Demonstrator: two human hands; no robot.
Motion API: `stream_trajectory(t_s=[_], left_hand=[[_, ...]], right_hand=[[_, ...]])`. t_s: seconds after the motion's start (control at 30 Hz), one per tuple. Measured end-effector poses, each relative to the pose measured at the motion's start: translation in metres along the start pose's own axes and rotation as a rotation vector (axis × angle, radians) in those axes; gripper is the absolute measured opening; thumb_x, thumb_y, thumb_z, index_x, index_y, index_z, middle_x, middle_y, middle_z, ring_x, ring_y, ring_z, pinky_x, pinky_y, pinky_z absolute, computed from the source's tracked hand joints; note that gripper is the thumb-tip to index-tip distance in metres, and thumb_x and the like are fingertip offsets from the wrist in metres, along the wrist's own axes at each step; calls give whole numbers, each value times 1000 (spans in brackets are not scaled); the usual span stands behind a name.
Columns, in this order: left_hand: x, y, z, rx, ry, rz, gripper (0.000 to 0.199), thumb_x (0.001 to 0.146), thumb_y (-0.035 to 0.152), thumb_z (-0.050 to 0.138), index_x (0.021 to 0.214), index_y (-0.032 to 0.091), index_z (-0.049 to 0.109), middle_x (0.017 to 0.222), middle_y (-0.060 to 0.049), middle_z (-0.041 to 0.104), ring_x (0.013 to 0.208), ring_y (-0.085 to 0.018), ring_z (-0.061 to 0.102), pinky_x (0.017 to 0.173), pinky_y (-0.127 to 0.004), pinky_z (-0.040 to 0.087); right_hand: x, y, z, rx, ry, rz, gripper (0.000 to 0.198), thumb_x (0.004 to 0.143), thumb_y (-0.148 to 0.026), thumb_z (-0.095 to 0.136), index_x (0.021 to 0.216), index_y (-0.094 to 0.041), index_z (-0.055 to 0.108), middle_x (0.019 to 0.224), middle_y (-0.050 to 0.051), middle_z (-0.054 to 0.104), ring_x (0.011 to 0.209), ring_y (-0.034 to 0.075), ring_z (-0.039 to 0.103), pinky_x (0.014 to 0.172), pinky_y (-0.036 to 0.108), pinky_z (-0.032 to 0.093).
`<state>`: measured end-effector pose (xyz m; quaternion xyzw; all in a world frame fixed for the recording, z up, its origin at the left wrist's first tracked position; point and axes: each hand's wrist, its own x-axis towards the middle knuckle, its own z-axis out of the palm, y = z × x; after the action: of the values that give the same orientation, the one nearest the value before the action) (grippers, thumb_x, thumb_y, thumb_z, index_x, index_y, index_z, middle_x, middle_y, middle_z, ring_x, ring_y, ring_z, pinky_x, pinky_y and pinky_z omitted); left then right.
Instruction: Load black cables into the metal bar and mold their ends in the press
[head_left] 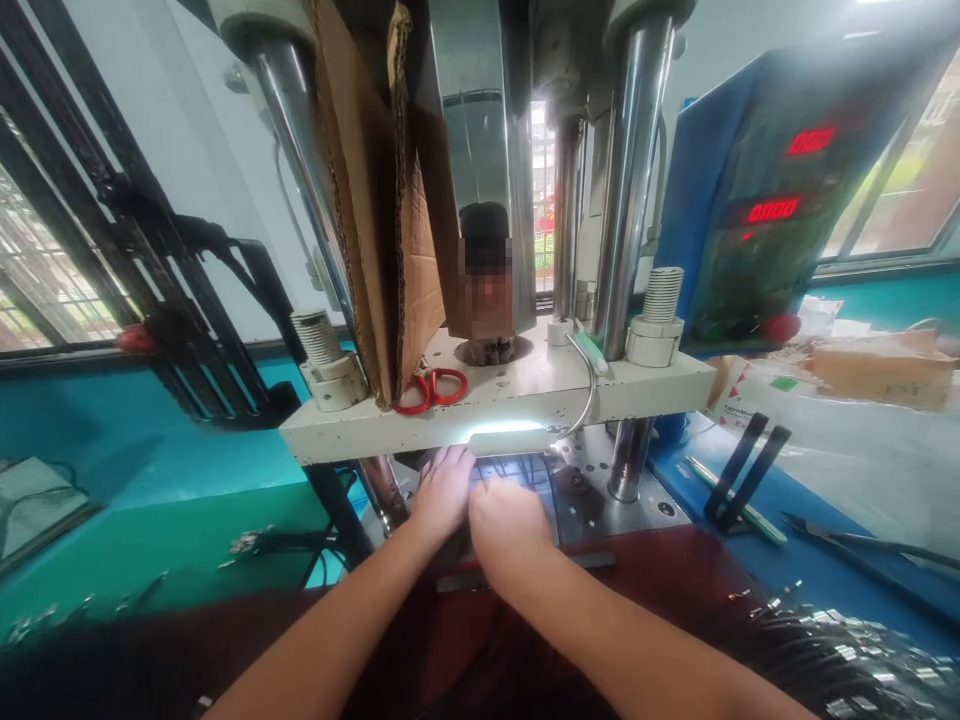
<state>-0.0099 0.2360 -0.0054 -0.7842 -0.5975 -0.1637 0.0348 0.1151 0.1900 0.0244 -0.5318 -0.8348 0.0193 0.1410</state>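
My left hand (441, 492) reaches under the white upper plate (360, 433) of a press, beside a dark, lit work surface (525, 470). Its fingers look stretched forward, and their tips are partly out of sight near the plate's lower edge. Close on its right, my right hand (510, 515) is closed, knuckles up, over the same surface. Whatever it may hold is hidden by the fist. A lit lamp bar (510, 440) on a bendable neck shines just above both hands.
Red-handled scissors (431, 390) lie on the plate beside a cardboard sheet (416, 270). Steel columns (637, 170) flank the press. Pliers (862, 537), a black stand (739, 475) and cable bundles (847, 640) lie at right. More cables (277, 541) are at left.
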Motion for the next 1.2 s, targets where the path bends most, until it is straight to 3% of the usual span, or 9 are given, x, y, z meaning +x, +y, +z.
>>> stream_trajectory(t_s=[0.17,0.37,0.63,0.83,1.2], left_hand=[[0,1,1,15,2,-11,47,86,25,48,133,28,48,135,-7,52,126,-27,39,102,-41,34],[-6,9,-6,50,4,25,59,78,7,42,134,26,48,138,-4,51,127,-24,38,104,-39,32],[-3,15,-1,72,9,6,46,89,15,37,130,28,52,131,-6,56,119,-28,43,100,-43,34],[-2,14,-5,65,-9,31,47,85,14,40,128,28,54,128,-7,57,118,-28,44,99,-43,34],[2,17,-10,80,-39,94,53,81,10,42,130,28,51,130,-6,58,116,-27,49,99,-43,34]], right_hand=[[-2,6,2,7,17,-8,19,83,-11,53,87,-15,71,86,13,70,81,23,65,65,29,48],[-6,24,-9,-9,87,88,24,85,-7,46,90,-15,69,94,13,66,81,23,66,60,28,45],[-4,26,-10,-29,76,102,23,82,-5,49,87,-13,69,89,13,68,81,26,64,60,32,43],[-1,34,-2,-47,111,33,20,82,-7,50,80,-14,69,79,12,70,88,29,58,76,39,39],[0,35,-1,-21,165,56,19,84,-10,52,79,-16,69,80,11,69,87,28,55,79,40,35]])
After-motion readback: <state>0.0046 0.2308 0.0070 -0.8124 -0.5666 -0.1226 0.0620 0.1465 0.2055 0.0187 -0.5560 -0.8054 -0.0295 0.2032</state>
